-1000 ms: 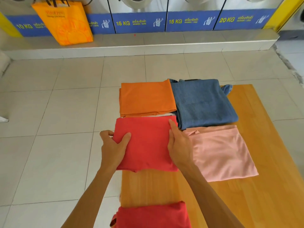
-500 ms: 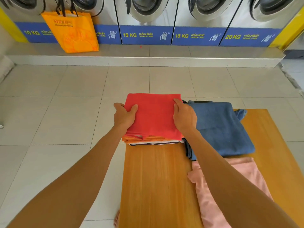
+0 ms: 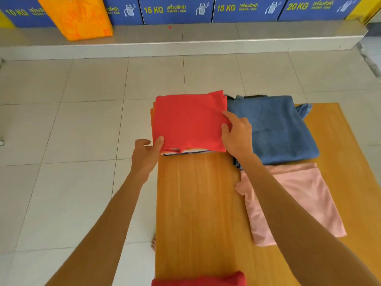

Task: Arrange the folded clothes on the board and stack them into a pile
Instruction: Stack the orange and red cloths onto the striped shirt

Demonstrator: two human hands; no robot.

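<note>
Red folded cloth (image 3: 188,120) sits on top of the pile at the board's far left corner, over an orange piece (image 3: 152,114) and a striped white piece (image 3: 185,152) whose edges peek out underneath. Left hand (image 3: 146,155) at the pile's near left corner, thumb on the red cloth, fingers curled below the edge: pinching that corner. Right hand (image 3: 237,133) on the red cloth's right edge, fingers loosely bent on the fabric, touching rather than gripping. Blue denim piece (image 3: 274,129) lies just right of the pile, touching it. Pink piece (image 3: 294,201) lies nearer, against the denim. Another red piece (image 3: 200,279) at the near edge of the wooden board (image 3: 195,203). Orange bag (image 3: 80,17) stands on the ledge by the washers.
</note>
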